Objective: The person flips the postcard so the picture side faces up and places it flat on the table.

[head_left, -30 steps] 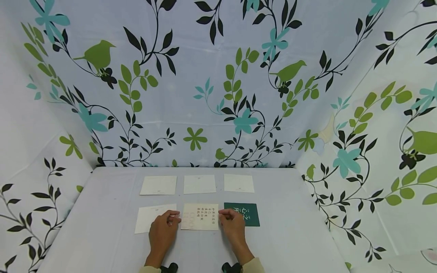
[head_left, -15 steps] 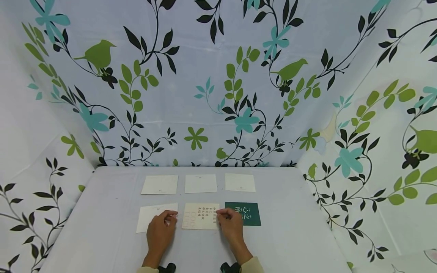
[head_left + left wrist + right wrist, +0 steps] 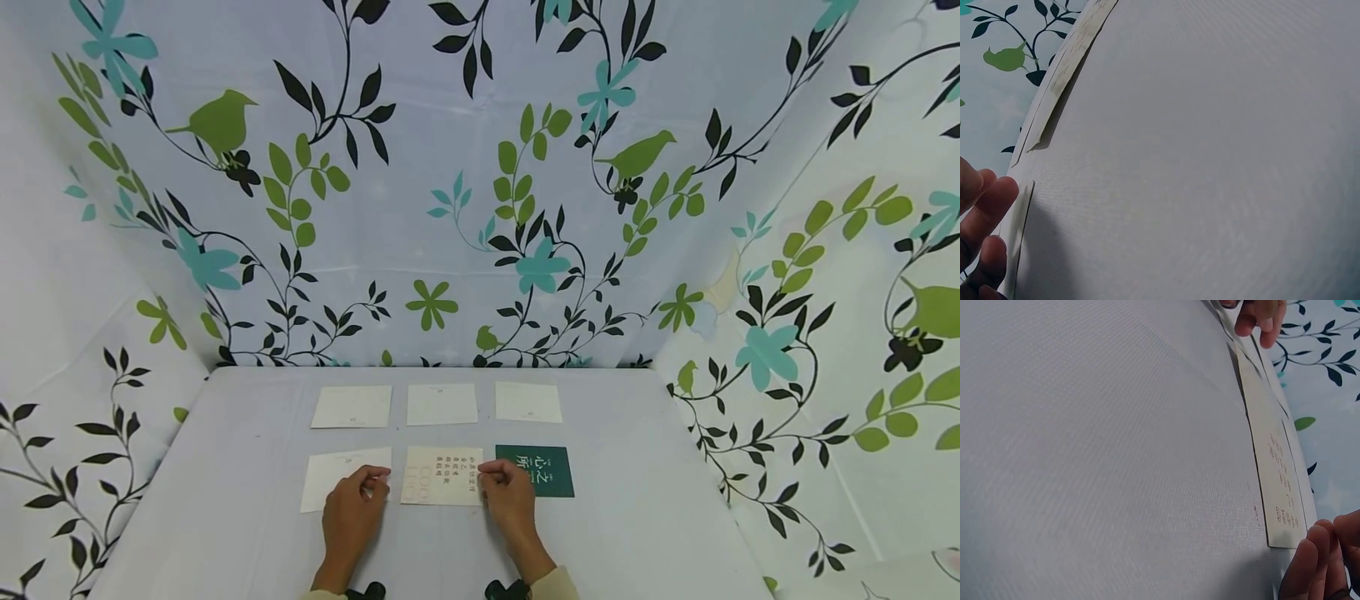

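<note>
A cream card printed with rows of dark characters and faint pinkish marks lies flat in the front row, between both hands. My left hand hovers just left of it, over part of a pale card; its fingers are loosely curled and hold nothing. At the cream card's right edge is my right hand, thumb and fingertips close together; whether they touch the card cannot be told. Partly behind that hand lies a dark green card with white characters. The right wrist view shows the cream card unheld beside the right fingers.
Three pale cards form the back row: a left card, a middle card and a right card. They lie on a white-covered table. Patterned cloth hangs behind and beside the table.
My left hand has drawn slightly left, away from the cream card's edge. My right fingertips have shifted slightly left over its right edge. The cards keep their layout; the head view shifts slightly.
</note>
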A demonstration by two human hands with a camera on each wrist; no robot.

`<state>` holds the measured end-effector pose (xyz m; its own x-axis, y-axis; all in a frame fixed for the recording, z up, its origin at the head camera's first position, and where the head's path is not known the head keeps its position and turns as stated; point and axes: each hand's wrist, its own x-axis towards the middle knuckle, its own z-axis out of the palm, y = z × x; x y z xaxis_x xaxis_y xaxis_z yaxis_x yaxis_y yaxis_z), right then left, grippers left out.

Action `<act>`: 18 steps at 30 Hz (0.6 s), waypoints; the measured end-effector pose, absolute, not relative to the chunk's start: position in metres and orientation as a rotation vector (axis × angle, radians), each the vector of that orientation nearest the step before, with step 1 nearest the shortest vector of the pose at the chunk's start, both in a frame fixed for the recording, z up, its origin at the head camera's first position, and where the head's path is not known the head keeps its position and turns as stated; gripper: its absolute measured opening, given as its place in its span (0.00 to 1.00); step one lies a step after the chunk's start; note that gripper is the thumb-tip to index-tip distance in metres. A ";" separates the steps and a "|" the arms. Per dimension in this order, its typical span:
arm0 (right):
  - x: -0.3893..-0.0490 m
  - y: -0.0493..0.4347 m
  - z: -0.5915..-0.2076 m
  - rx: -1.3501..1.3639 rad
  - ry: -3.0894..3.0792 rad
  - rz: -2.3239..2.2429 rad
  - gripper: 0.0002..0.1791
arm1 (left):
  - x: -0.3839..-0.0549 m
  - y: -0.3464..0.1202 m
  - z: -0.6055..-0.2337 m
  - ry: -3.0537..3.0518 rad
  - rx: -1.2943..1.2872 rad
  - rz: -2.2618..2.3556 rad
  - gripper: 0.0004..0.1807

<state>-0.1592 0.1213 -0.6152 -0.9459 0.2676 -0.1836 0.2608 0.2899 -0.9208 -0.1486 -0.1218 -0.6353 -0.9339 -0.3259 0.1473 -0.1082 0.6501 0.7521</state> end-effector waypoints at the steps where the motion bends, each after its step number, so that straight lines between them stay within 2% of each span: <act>1: -0.159 0.122 -0.615 -0.523 -2.513 1.797 0.06 | -0.148 -0.122 -0.636 -2.594 0.346 -1.159 0.07; 18: -0.154 0.122 -0.617 -0.521 -2.495 1.799 0.06 | -0.150 -0.119 -0.638 -2.561 0.322 -1.200 0.07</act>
